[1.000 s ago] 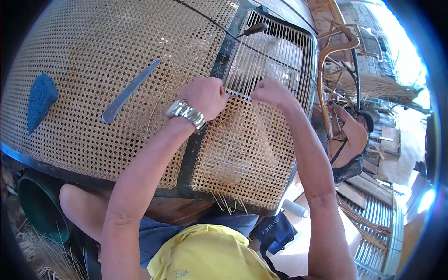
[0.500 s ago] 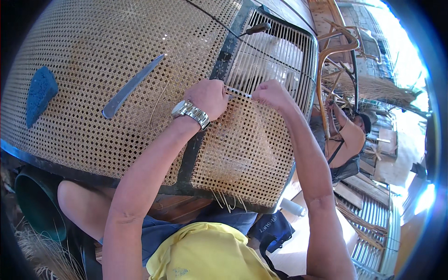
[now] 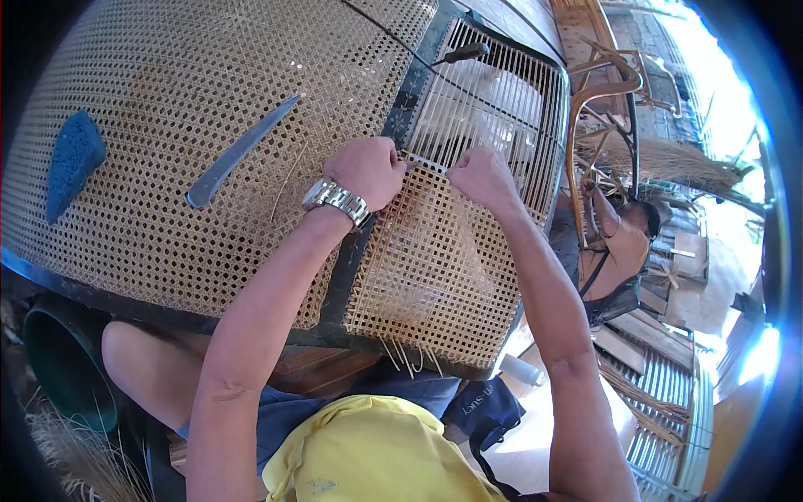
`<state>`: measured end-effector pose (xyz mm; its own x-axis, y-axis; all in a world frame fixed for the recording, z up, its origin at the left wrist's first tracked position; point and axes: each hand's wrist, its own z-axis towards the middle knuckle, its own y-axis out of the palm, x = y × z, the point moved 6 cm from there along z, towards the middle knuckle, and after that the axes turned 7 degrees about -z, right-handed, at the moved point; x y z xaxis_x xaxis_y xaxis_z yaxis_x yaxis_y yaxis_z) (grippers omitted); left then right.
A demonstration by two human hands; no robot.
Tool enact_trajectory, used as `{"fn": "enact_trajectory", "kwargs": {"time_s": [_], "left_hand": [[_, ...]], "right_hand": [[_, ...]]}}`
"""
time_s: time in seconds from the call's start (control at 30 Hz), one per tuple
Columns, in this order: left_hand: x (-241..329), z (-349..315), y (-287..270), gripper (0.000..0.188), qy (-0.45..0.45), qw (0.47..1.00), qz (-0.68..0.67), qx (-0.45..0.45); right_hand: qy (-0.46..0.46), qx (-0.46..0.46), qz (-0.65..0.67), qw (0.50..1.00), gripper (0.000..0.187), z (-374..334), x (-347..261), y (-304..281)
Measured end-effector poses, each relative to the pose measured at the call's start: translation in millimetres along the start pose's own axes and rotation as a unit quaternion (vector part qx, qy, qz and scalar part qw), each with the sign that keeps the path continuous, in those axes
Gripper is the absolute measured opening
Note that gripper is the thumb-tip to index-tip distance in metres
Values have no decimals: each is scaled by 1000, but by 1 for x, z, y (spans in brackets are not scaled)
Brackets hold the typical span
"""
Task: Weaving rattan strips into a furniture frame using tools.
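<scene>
A cane panel (image 3: pixel 435 268) sits in a dark frame, woven into an open grid on its near part. Its far part shows bare parallel cane strands (image 3: pixel 519 109). My left hand (image 3: pixel 366 171), with a metal watch on the wrist, is closed at the left end of the weave's edge. Opposite it, my right hand (image 3: pixel 485 177) is closed in a pinch. A pale cane strand (image 3: pixel 429 164) crosses the parallel strands between the two hands; its ends are hidden by my fingers. Loose cane ends (image 3: pixel 401 356) stick out over the near frame edge.
On the wide cane webbing (image 3: pixel 209 75) to the left lie a curved blade (image 3: pixel 242 151) and a blue block (image 3: pixel 74 166). A dark-handled tool (image 3: pixel 462 53) rests at the panel's far end. Another person (image 3: pixel 619 251) sits at the right beyond bent rattan poles (image 3: pixel 577 142).
My right hand has turned slightly and shifted a little at the strand. My left hand has moved slightly up and left. The view has shifted a little; the tools stay put.
</scene>
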<state>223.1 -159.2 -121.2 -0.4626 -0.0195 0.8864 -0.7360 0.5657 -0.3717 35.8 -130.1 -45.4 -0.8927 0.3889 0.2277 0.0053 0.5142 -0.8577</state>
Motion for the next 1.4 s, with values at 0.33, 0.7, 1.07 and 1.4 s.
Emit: {"fn": "enact_trajectory", "kwargs": {"time_s": [0.33,0.7,1.07,1.4], "left_hand": [[-2,-1,2,25,-3,1000,-12,3],[-8,0,-1,29,36,998,-8,59],[19,-16,30,26,29,973,-229,8],[129,12,127,30,47,973,-171,-150]], "right_hand": [[-3,37,5,999,26,-6,1,8],[-5,43,-48,998,25,-19,8,13],[18,287,293,912,11,-111,244,0],[-2,234,432,871,13,-78,271,12]]}}
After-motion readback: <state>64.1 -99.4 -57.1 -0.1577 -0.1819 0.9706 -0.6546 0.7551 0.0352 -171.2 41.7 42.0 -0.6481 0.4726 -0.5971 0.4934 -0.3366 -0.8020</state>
